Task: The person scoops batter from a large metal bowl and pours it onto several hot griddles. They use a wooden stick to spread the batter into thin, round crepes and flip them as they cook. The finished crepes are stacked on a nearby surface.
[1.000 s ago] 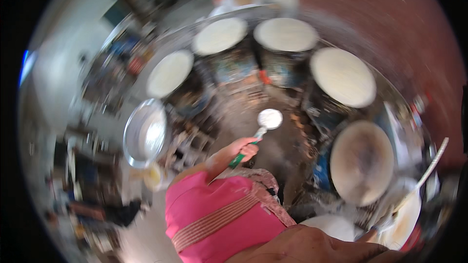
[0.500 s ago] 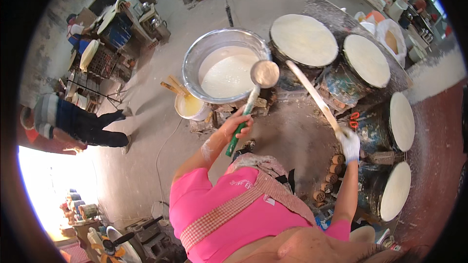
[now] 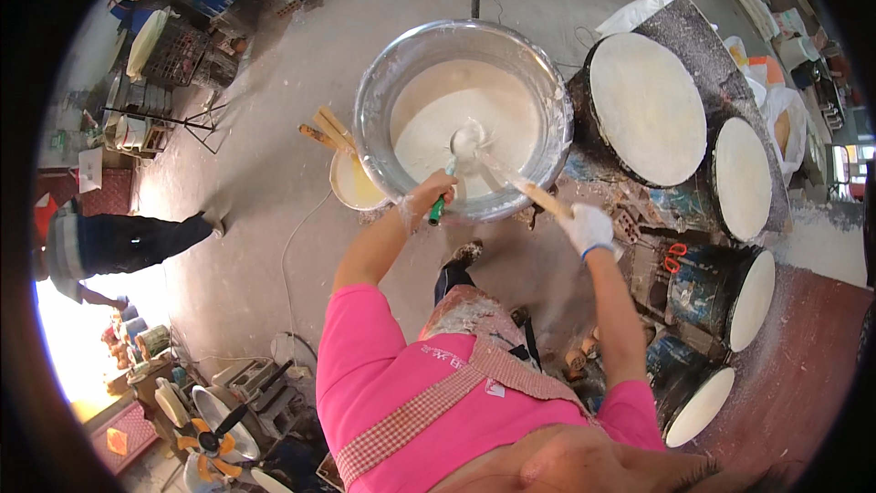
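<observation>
A large metal basin point(image 3: 370, 119) in front of me holds white batter point(image 3: 433, 110). My left hand point(image 3: 429, 194) is bare and closed round the green-handled ladle point(image 3: 469, 139), whose bowl is down in the batter. White smears mark my left wrist. My right hand point(image 3: 589, 230), in a white glove, grips a wooden paddle point(image 3: 545, 200). The paddle's pale far end reaches over the basin's near rim into the batter, close to the ladle bowl.
Round griddles topped with white sheets point(image 3: 648, 110) curve along my right on dark drums. A bucket of yellow liquid point(image 3: 351, 184) with wooden sticks point(image 3: 334, 131) stands left of the basin. Red-handled scissors point(image 3: 674, 257) hang at a drum. A person point(image 3: 119, 237) is at far left.
The ladle has gone from above the basin's near right rim down into the batter. The paddle has swung left from beside the near griddle into the basin. My view has shifted.
</observation>
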{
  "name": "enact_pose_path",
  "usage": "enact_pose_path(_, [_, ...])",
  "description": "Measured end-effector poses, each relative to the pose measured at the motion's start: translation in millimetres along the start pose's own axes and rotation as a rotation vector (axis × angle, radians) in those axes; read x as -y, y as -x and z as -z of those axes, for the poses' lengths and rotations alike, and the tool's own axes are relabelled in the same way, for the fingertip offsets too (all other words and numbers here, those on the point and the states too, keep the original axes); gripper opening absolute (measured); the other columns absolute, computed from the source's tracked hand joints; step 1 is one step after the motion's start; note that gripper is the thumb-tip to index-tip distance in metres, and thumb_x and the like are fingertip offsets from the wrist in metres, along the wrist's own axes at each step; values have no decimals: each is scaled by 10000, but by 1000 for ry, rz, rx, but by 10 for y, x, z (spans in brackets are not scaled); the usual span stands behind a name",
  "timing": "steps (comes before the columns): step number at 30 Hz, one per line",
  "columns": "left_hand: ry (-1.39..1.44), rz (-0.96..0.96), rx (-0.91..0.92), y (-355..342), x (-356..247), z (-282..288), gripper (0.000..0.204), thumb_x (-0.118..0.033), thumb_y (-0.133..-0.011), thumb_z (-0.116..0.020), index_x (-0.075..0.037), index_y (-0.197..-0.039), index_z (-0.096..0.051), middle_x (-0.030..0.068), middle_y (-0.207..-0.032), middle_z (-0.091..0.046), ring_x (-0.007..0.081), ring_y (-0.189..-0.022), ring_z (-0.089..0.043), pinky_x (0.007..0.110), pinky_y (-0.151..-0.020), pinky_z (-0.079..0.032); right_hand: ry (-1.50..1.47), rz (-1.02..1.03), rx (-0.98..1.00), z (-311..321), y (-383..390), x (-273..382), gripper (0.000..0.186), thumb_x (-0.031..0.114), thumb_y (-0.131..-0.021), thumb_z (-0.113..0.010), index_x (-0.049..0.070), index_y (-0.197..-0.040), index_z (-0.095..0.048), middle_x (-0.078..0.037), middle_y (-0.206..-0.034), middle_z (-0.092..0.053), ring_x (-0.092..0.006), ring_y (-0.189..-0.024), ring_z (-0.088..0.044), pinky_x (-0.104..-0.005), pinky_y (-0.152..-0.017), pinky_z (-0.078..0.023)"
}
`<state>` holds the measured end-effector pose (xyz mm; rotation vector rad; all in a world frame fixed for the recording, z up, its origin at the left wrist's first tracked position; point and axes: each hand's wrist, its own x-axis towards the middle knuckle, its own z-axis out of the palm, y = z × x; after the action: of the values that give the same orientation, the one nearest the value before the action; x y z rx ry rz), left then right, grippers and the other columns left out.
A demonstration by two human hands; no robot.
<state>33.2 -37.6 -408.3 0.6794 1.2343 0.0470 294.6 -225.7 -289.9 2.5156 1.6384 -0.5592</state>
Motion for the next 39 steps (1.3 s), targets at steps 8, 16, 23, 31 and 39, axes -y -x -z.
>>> enact_pose_path(8, [511, -93, 315, 1951, -1184, -573, 271, -202, -874, -481, -113, -698, -295, -51, -499, -246, 27, -358, -239, 162, -262, -164, -492, -42, -353, 516, 928, 56, 290, 341, -763, -595, 60, -823, -632, -167, -716, -612, -327, -676, -597, -399, -630, -459])
enact_pose_path(16, [14, -901, 192, 4134, -2309, -1016, 216, -179, -899, -449, -221, -1102, -390, -42, -552, -321, 21, -355, -246, 169, -258, -170, -951, 121, -854, 1964, 904, 300, 238, 188, -790, -613, 6, -942, -611, -113, -725, -611, -134, -640, -559, -271, -621, -458])
enact_pose_path(23, [-112, -620, 267, 3305, -1894, -887, 170, -125, -884, -455, -168, -1020, -361, -44, -540, -325, 50, -346, -257, 188, -251, -212, -1466, -49, -289, 816, 948, -15, 205, 140, -732, -675, -22, -850, -632, -25, -688, -592, -82, -606, -506, -247, -550, -423])
enact_pose_path(31, [-316, -308, 588, 3047, -1333, -2005, 72, -148, -909, -409, -200, -874, -373, -39, -536, -302, 34, -349, -257, 170, -255, -178, -1258, -413, -570, 306, 2712, -617, 238, 227, -730, -667, -3, -787, -642, -41, -593, -535, -84, -558, -469, -260, -528, -398])
enact_pose_path(39, [-136, 770, 839, 2251, 282, -3735, 180, -214, -920, -414, -104, -914, -556, -5, -527, -368, 81, -379, -359, 203, -289, -303, -1179, -838, -678, -1198, 4471, -751, 381, 392, -724, -634, 34, -857, -638, -149, -740, -610, -238, -653, -569, -342, -626, -443])
